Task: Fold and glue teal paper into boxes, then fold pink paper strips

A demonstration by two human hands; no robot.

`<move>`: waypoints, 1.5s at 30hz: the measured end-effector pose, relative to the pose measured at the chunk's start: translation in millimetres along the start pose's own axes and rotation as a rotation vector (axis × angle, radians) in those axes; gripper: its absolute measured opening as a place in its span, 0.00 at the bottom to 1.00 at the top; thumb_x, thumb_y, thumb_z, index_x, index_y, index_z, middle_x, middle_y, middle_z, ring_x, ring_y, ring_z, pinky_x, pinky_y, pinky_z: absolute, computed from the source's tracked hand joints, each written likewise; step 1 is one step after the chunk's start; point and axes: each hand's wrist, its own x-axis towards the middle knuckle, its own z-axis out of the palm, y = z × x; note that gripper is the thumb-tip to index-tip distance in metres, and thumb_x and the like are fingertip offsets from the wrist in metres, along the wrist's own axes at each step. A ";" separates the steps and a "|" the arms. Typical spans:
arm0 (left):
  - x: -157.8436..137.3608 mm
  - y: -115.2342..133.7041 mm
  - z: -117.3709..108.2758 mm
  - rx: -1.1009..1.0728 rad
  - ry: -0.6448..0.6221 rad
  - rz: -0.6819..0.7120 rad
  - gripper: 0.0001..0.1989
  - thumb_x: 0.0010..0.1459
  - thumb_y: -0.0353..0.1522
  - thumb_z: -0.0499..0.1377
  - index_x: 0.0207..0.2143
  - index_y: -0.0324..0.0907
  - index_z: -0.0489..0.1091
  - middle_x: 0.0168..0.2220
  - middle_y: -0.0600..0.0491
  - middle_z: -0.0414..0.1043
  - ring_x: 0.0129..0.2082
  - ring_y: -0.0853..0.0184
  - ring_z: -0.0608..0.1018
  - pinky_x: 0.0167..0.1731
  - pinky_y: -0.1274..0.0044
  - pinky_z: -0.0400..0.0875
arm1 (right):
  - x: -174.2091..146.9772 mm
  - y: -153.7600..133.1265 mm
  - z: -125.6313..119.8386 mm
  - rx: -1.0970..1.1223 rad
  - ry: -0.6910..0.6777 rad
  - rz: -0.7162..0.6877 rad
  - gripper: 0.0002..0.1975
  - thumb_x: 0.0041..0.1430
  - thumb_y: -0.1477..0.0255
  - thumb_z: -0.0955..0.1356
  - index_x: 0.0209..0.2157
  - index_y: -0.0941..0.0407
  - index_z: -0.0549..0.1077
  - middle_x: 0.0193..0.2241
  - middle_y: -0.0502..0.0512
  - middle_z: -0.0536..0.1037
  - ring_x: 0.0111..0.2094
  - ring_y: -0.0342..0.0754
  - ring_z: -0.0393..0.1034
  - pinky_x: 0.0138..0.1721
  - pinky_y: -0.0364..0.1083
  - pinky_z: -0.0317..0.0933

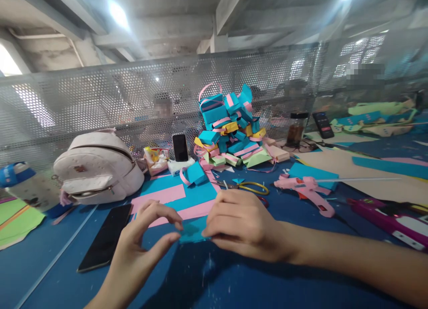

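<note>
Head view — blue paper [193,231], hands [142,233] [242,224] at edges

A small bright-blue paper piece [192,232], blurred and perhaps folded, stretches crosswise in the frame's lower middle, its right end partly hidden.

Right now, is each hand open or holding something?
Left hand: open, thumb apart from fingers, near the blue paper.
Right hand: closed, pinching the blue paper.
</note>
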 end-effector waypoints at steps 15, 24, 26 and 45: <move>7.0 -4.0 -2.0 0.313 -0.024 0.316 0.07 0.58 0.28 0.64 0.32 0.46 0.69 0.33 0.57 0.72 0.35 0.65 0.72 0.46 0.67 0.57 | 0.9 3.6 -3.7 -0.008 0.022 0.013 0.03 0.63 0.76 0.68 0.35 0.59 0.75 0.31 0.51 0.80 0.32 0.45 0.67 0.35 0.46 0.59; 4.3 -0.5 -1.2 0.268 0.037 0.337 0.05 0.60 0.29 0.63 0.32 0.46 0.71 0.33 0.55 0.71 0.34 0.64 0.72 0.46 0.66 0.57 | -0.2 5.0 -3.6 -0.016 0.012 0.021 0.03 0.63 0.75 0.68 0.35 0.59 0.75 0.32 0.51 0.80 0.33 0.45 0.67 0.35 0.46 0.59; 4.2 0.5 -1.5 0.262 0.050 0.342 0.05 0.60 0.28 0.63 0.32 0.46 0.71 0.33 0.56 0.70 0.34 0.64 0.72 0.46 0.66 0.57 | -0.3 5.2 -3.6 -0.017 0.013 0.024 0.03 0.63 0.75 0.68 0.35 0.59 0.75 0.32 0.51 0.80 0.33 0.46 0.68 0.36 0.47 0.60; 0.6 -2.9 0.0 0.408 0.066 0.308 0.12 0.63 0.22 0.52 0.38 0.46 0.71 0.37 0.52 0.71 0.37 0.64 0.71 0.48 0.63 0.54 | -0.1 4.9 -2.5 -0.008 0.008 0.026 0.03 0.63 0.75 0.68 0.36 0.59 0.75 0.32 0.52 0.79 0.32 0.45 0.68 0.36 0.47 0.59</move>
